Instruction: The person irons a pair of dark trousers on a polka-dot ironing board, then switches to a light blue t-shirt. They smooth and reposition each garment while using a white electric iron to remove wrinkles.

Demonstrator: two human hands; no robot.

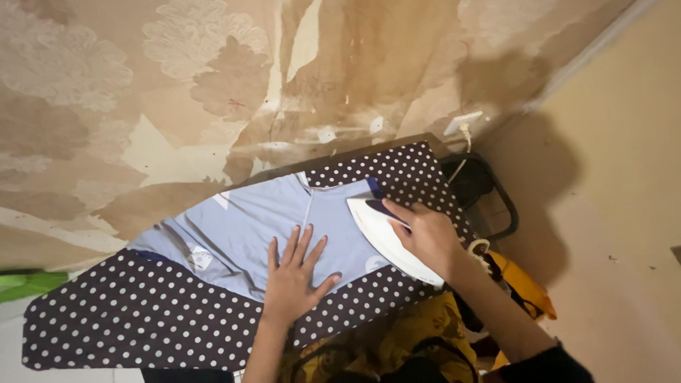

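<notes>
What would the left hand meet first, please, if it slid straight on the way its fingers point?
Probably only more of the light blue garment under the left hand, then the board's dotted cover; depth is unclear.

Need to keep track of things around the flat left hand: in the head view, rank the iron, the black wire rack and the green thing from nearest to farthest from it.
1. Iron, just right of the left hand.
2. Black wire rack, farther right, past the board's end.
3. Green thing, far left edge.
</notes>
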